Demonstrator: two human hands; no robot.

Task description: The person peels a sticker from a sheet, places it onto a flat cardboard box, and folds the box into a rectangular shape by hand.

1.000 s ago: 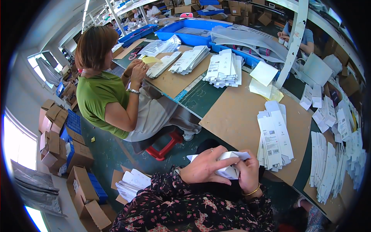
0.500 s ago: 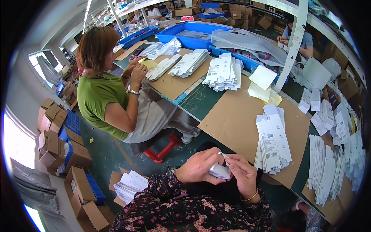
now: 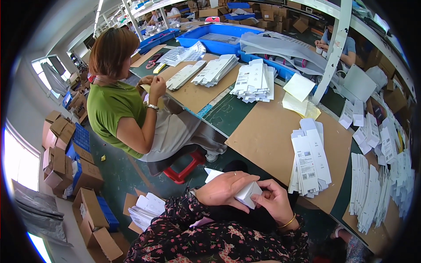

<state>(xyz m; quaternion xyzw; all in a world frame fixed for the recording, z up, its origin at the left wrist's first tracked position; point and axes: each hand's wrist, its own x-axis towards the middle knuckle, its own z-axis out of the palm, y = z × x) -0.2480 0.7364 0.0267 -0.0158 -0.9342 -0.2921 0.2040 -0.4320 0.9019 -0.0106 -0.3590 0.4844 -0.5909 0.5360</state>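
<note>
Above my lap, a small white folding carton [image 3: 248, 194] is held between both hands. My left hand [image 3: 226, 188] wraps over its body, and a white flap sticks out past the back of that hand. The fingers and thumb of my right hand [image 3: 274, 200] pinch the carton's near end, which looks squared off. My left palm hides most of the carton. On the cardboard sheet [image 3: 258, 136] to the right of my hands lies a stack of flat white cartons [image 3: 309, 160].
A co-worker in a green top [image 3: 120, 114] sits at the table on my left. White carton stacks [image 3: 254, 81] lie farther along, near a blue bin [image 3: 215, 37]. More cartons [image 3: 368, 188] lie at the far right. An open box of cartons [image 3: 147, 210] stands by my left side.
The carton has turned in my hands, now showing its end toward my right fingers and a flap beyond my left hand. The co-worker's hands have lowered toward the table edge.
</note>
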